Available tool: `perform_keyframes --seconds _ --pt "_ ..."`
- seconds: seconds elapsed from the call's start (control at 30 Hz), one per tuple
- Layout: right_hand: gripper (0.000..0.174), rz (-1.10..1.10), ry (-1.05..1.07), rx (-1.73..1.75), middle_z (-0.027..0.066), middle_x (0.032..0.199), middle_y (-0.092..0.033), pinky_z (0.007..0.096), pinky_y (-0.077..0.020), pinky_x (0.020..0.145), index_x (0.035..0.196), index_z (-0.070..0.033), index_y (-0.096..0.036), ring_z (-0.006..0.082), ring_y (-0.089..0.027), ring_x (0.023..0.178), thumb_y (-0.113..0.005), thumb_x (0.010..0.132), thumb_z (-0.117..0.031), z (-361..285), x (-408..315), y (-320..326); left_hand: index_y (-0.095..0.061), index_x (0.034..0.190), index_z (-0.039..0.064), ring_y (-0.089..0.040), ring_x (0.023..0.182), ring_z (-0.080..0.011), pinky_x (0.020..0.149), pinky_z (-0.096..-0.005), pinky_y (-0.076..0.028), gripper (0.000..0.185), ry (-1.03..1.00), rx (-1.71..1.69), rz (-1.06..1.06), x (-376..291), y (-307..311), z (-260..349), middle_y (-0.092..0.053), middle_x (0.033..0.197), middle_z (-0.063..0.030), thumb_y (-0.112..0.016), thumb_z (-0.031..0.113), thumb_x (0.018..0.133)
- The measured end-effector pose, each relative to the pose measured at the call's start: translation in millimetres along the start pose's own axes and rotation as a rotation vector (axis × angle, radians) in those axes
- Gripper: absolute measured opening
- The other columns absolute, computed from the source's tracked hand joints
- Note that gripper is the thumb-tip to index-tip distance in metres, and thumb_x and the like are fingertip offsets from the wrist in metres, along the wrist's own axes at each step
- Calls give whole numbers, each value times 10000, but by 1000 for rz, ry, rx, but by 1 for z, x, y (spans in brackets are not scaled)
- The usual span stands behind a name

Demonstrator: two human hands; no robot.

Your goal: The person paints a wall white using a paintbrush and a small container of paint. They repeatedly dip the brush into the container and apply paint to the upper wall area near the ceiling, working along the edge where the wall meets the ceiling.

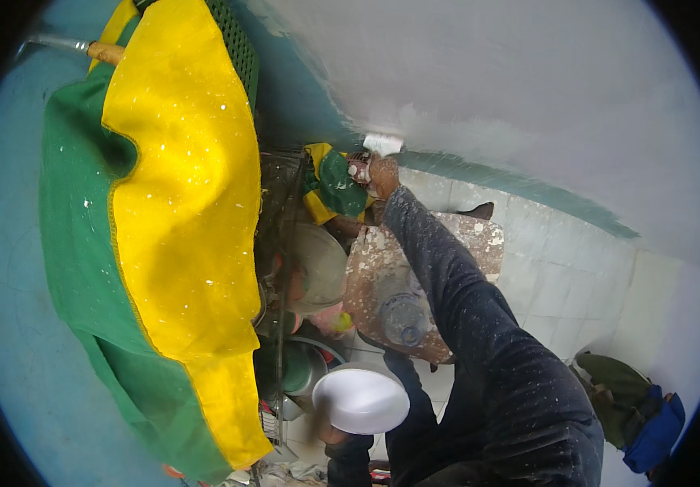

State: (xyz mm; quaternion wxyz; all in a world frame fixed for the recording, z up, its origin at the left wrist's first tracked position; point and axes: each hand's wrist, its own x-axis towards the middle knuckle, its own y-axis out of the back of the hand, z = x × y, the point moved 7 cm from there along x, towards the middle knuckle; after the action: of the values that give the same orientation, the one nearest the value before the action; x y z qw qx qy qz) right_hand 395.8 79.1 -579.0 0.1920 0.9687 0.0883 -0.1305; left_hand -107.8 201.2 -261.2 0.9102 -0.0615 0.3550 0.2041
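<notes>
My right hand (384,176) reaches forward at the wall and is closed on a paint tool (383,144) with a white head; whether it is a brush or a roller cannot be told. Its head is at the lower edge of the pale painted area of the wall (496,79), beside a blue-green strip. Low in the view, my left hand (333,433) holds a white bowl (361,399) by its near left side; the bowl partly hides the fingers. Between my arms, a clear plastic bottle (404,319) is on a paint-spotted wooden board or seat (477,243).
Large yellow and green cloth (185,213) hangs at left over a rack, beside a green perforated basket (237,49). A wooden-handled tool (106,53) sticks out there. Bowls and pots (319,268) fill the rack. A smaller yellow and green cloth (340,182) lies left of my right hand. Bundled clothes (624,402) are lower right.
</notes>
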Motion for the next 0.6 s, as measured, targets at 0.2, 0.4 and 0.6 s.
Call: perform_keyframes --seconds 0.2,0.4,0.6 --pt "357 99 317 -13 184 810 -658 411 -508 688 1008 22 -638 295 -637 708 -453 1014 -283 -98 -31 20 -399 1426 8 -513 1249 -419 1009 -610 -453 721 25 -355 19 2 -4 -8 -449 1418 -261 -446 551 954" --pt "418 474 464 -31 192 669 -636 467 -480 674 948 7 -654 366 -622 644 -440 1029 -343 -151 -91 39 -440 1391 -5 -559 1188 -388 994 -579 -468 650 14 -558 106 0 -13 3 -518 1355 -229 -407 500 982" --pt "456 170 -181 61 158 718 -643 424 -479 648 888 10 -653 306 -637 685 -413 1031 -350 -26 -28 10 -467 1366 -16 -587 1155 -367 969 -540 -501 611 201 -1208 20 5 -19 -1 -549 1319 -218 -400 465 994"
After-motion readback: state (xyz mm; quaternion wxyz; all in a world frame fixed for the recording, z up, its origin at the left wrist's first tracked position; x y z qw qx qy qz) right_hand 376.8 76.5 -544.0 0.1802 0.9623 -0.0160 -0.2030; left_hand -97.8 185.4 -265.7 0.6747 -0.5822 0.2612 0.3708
